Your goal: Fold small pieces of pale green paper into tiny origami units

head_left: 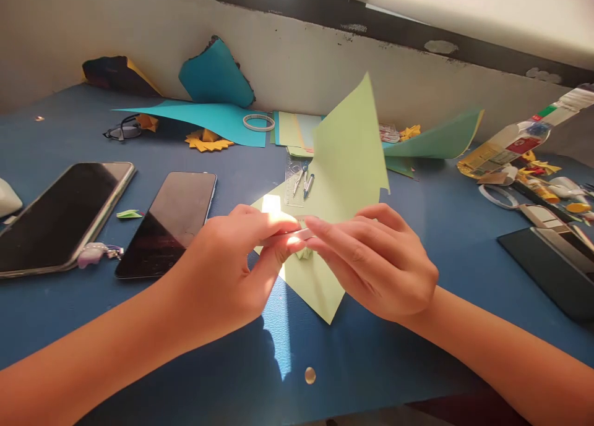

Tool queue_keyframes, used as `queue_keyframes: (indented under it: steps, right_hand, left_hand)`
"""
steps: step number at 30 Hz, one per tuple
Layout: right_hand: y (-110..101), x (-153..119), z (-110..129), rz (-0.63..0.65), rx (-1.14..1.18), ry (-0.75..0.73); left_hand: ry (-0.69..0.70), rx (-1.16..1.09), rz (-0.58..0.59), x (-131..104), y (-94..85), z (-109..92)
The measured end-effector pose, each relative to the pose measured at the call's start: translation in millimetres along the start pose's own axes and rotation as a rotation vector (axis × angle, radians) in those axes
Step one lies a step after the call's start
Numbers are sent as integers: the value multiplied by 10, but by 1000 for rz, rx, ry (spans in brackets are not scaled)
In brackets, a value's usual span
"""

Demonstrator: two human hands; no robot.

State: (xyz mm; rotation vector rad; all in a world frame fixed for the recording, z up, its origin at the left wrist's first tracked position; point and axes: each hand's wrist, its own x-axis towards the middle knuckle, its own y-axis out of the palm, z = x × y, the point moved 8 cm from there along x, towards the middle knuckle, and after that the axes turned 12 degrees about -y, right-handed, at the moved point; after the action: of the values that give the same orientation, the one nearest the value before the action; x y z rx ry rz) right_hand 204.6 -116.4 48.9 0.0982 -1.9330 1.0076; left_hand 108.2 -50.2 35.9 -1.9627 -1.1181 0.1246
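Between my two hands is a small, thin, whitish strip (304,234), mostly covered by the fingers. My left hand (236,253) pinches one end of it between thumb and forefinger. At the other end, the thumb and fingertips of my right hand (375,259) close on it. Just under the fingertips shows a small folded piece of pale green paper (304,252). Below the hands a pale green sheet (325,290) lies on the blue table, and its far part (350,135) rises up in a bent flap.
Two phones (65,216) (169,219) lie at left. Behind the hands are a clear ruler with a compass (301,182), a tape roll (258,123) and blue paper (199,120). A bottle (515,138) leans at right above clutter. A small round disc (310,375) lies near the front edge.
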Motion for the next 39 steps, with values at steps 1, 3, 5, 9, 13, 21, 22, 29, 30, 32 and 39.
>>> queue_keyframes:
  steps: [1, 3, 5, 9, 13, 21, 22, 29, 30, 32, 39]
  right_hand:
    - [5, 5, 15, 8, 1, -20]
    - [-9, 16, 39, 3, 3, -51]
    - [-31, 24, 50, -3, 2, -60]
    - [-27, 28, 66, 40, -5, -56]
    - [-49, 12, -7, -42, 113, 84]
    - [75, -31, -166, -110, 365, 403]
    - [75, -20, -160, -109, 345, 391]
    - [-16, 37, -35, -108, 173, 164]
    - [-29, 36, -28, -108, 146, 146]
    - [-46, 38, -10, -107, 95, 100]
    - [-74, 56, 85, -121, -15, -152]
  left_hand:
    - [24, 21, -14, -2, 1, -12]
    - [51, 42, -40, -5, 0, -26]
    - [59, 55, -45, -6, 12, -28]
    - [71, 102, -68, -2, 20, -39]
    - [144, 145, -115, -40, -2, -109]
    - [32, 39, -69, -35, 18, -84]
    - [41, 36, -74, -33, 18, -100]
    - [124, 44, -143, -74, -15, -244]
    - [128, 38, -157, -80, -26, -260]
    - [122, 22, -166, -85, -30, -285]
    - [-35, -117, -16, 9, 10, -202]
